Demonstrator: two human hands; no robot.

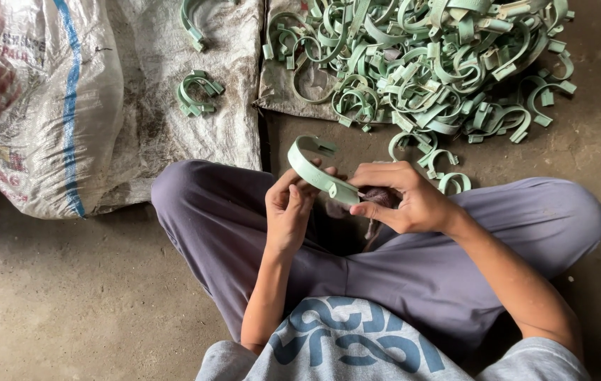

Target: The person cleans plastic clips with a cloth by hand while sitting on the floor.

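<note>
I sit cross-legged on the floor. My left hand (288,208) grips a pale green curved metal clamp (311,168) by its band, its open end pointing up and away. My right hand (401,197) is closed on a dark wad of cloth (383,197) and presses it against the clamp's near end. Both hands hover above my lap, between my knees.
A big heap of the same green clamps (420,63) lies on sacking ahead to the right. A few finished-looking clamps (196,93) rest on a grey sack (173,120) ahead left. A stuffed white woven bag (39,99) stands at far left. The concrete floor (68,296) surrounds me.
</note>
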